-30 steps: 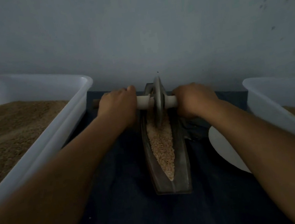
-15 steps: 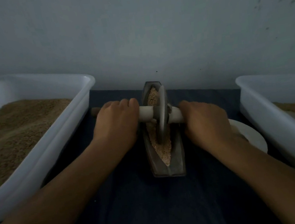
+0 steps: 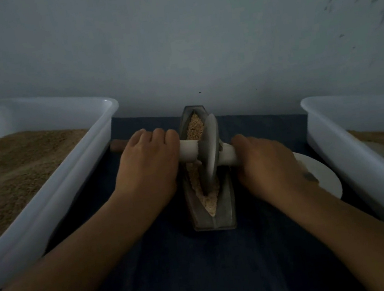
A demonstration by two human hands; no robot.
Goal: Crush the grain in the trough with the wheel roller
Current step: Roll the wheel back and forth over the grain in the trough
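Wheel roller [image 3: 208, 151] stands mid-trough [image 3: 228, 203], grain [image 3: 194, 127] ahead and behind.

We see a dark navy cloth [image 3: 168, 276] over the worktop, a grey metal trough [image 3: 228, 203] with pale tan grain [image 3: 195, 128], a grey wheel roller [image 3: 211, 152] on a white axle, white tubs [image 3: 55, 203] of brown meal, a white plate [image 3: 323, 177].

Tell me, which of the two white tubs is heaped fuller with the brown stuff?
The white tub on the left: its brown heap rises near the rim. The right tub shows only a low layer.
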